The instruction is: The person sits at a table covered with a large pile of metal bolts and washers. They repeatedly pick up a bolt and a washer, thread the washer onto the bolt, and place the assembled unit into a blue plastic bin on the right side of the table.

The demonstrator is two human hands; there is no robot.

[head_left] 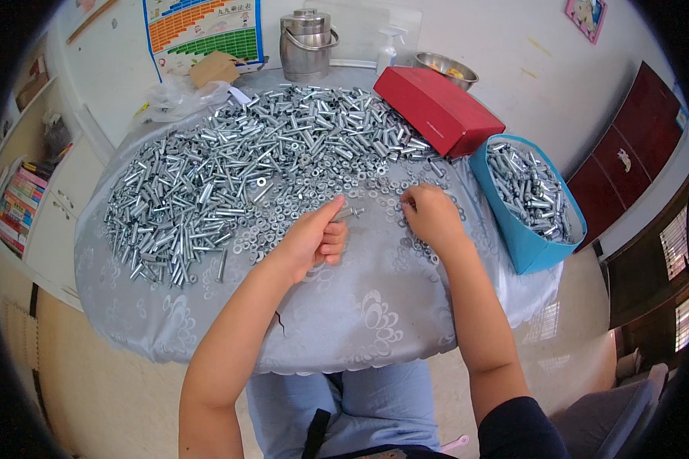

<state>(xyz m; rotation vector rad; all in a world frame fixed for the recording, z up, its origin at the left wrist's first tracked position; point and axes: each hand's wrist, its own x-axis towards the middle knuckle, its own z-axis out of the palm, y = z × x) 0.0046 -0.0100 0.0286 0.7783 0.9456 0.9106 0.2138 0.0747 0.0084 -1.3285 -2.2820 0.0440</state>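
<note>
Bolt [347, 213]: one, short and silver, pinched between thumb and fingers of the left hand [311, 239], which is curled closed around it above the middle of the table [344, 306]. Right hand [432, 217]: fingers bent down onto the scattered washers [298, 200], fingertips touching them; whether it grips one cannot be told. Hands: two, near each other, not touching. Pile of bolts and sleeves [230, 172]: too many to count, covering the far and left half of the table up to its left edge. Washers: uncountable, spread in a band between the pile and the hands. Blue box [530, 203]: one, at the right edge, part filled with bolts. Red box [436, 107]: one, closed, at the far right edge, touching the blue box. Steel pot [306, 42]: one, far edge. Steel bowl [445, 70]: one, beside the red box. Near half of the grey cloth, from the hands to the near edge, lies bare.
</note>
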